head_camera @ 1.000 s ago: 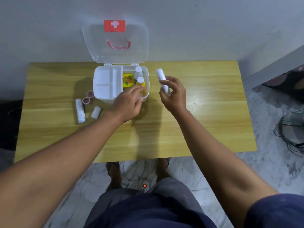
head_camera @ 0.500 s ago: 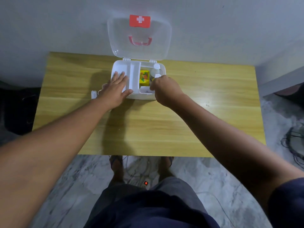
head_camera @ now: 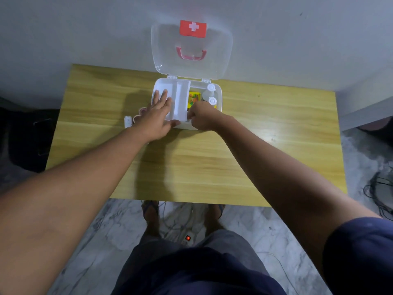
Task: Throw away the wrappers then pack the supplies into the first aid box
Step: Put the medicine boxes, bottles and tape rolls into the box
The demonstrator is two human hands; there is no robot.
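Observation:
The white first aid box (head_camera: 220, 96) stands open at the table's back, its clear lid (head_camera: 191, 45) leaning on the wall. Inside are a yellow packet (head_camera: 194, 98) and two white-capped bottles (head_camera: 211, 87). My left hand (head_camera: 158, 116) lies flat with fingers spread on the white divided tray (head_camera: 180, 92) in the box's left half. My right hand (head_camera: 204, 118) is curled at the box's front edge, pinching a white roll (head_camera: 188, 119) that is mostly hidden by the fingers. Left of the box lie another white roll (head_camera: 127, 121) and two small reddish tape rolls (head_camera: 142, 110).
The yellow wooden table (head_camera: 212, 167) stands against a grey wall. Below its front edge, my feet and a power strip with a lit red switch (head_camera: 187, 238) are on the marble floor. Cables (head_camera: 380, 192) lie at the right and a dark object (head_camera: 27, 139) at the left.
My right hand carried the white roll from beside the box into it, then shifted to the box's front edge. My left hand moved from the yellow packet onto the tray.

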